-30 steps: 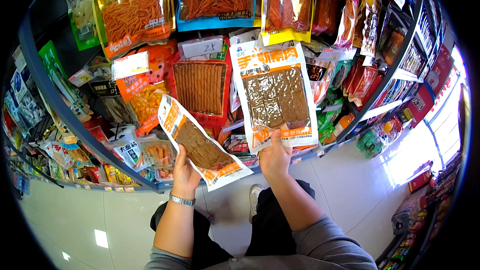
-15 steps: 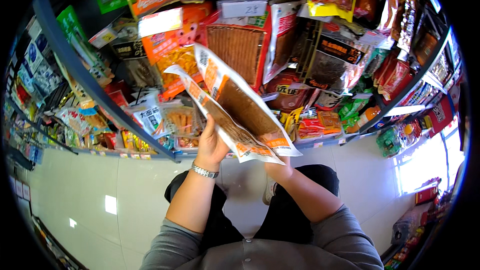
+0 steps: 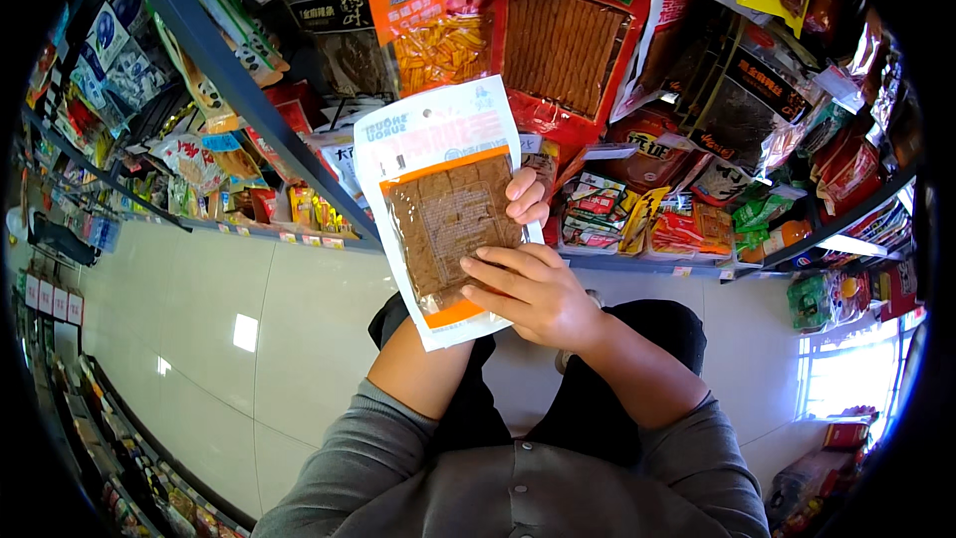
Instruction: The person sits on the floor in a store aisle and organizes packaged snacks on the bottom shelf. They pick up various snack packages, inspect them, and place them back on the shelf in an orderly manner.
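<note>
A flat snack packet (image 3: 448, 214) faces up in front of the shelf, white with an orange band and a clear window over brown, pressed slabs. Behind it passes my left arm; the fingertips of my left hand (image 3: 527, 197) curl round its right edge, gripping it. Across the lower right of the window lies my right hand (image 3: 538, 294), fingers stretched out and slightly spread, touching the front. The packet hides my left palm and wrist. Whether a second packet lies underneath, I cannot tell.
Ahead hang a red packet of brown strips (image 3: 563, 50), an orange snack bag (image 3: 438, 30) and dark packets (image 3: 757, 90). A grey shelf post (image 3: 239, 90) slants at the left. Small red packets (image 3: 692, 229) fill the lower shelf above the pale tiled floor (image 3: 319, 349).
Two packet faces stood apart in a V; now one face shows, turned flat toward me. My right hand has come from behind onto the front. The shelf appears shifted right in view.
</note>
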Available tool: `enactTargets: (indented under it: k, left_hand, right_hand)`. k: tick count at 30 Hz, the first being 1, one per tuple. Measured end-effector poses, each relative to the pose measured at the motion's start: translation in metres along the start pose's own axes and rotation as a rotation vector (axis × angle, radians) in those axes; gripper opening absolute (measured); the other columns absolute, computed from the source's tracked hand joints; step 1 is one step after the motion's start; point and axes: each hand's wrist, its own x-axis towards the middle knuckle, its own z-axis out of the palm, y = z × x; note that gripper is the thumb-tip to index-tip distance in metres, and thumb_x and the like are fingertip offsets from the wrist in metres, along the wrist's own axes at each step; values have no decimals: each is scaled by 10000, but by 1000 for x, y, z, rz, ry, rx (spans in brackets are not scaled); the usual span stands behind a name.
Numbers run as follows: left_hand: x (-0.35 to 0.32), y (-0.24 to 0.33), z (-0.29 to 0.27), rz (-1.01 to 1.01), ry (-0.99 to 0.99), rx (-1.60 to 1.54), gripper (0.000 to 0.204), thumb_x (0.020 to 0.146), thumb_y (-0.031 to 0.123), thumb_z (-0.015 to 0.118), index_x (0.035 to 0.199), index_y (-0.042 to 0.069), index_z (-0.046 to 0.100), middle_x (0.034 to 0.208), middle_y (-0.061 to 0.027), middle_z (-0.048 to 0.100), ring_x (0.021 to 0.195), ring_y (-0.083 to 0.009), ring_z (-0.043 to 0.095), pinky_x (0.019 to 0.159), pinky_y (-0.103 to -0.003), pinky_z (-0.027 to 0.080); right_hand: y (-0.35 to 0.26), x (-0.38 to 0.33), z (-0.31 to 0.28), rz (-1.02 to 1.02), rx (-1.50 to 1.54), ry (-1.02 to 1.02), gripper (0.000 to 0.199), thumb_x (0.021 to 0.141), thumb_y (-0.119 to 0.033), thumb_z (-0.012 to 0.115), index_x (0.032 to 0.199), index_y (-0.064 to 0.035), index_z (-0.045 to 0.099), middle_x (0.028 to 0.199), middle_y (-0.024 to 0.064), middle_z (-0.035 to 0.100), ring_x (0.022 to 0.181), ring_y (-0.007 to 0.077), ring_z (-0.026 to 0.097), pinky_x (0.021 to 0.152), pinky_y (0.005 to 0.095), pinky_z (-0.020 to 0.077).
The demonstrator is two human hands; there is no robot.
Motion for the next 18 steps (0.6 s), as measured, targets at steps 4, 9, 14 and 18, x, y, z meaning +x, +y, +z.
enactTargets:
  k: [4, 9, 14, 18]
  left_hand:
    - [-1, 6, -3, -100, -115, 48, 357, 873, 374, 441, 737, 43, 438, 666, -22, 391, 615, -109, 376, 613, -201, 329]
    - [-1, 9, 0, -69, -149, 53, 367, 858, 389, 470, 740, 43, 441, 674, -26, 384, 632, -104, 363, 609, -190, 319]
    - [-4, 9, 6, -60, -246, 43, 343, 885, 376, 428, 826, 43, 483, 754, -39, 409, 659, -121, 387, 641, -223, 339]
    - [-5, 13, 2, -27, -203, 98, 397, 881, 419, 434, 807, 33, 490, 752, -42, 423, 670, -128, 414, 644, -223, 345]
  right_hand:
    - [-2, 0, 3, 18, 26, 10, 341, 634, -89, 600, 973, -57, 616, 1016, 87, 570, 969, 246, 539, 813, 357, 414]
    - [-2, -6, 13, 12, 19, 48, 330, 610, -89, 609, 937, -49, 620, 889, 67, 546, 830, 227, 527, 717, 344, 421]
    - [-2, -6, 17, -4, 46, 47, 368, 574, -78, 629, 941, -53, 632, 860, 60, 550, 803, 227, 529, 698, 339, 428]
    - [0, -6, 17, -3, 79, 27, 372, 581, -93, 636, 951, -54, 627, 859, 64, 552, 809, 229, 530, 703, 343, 421]
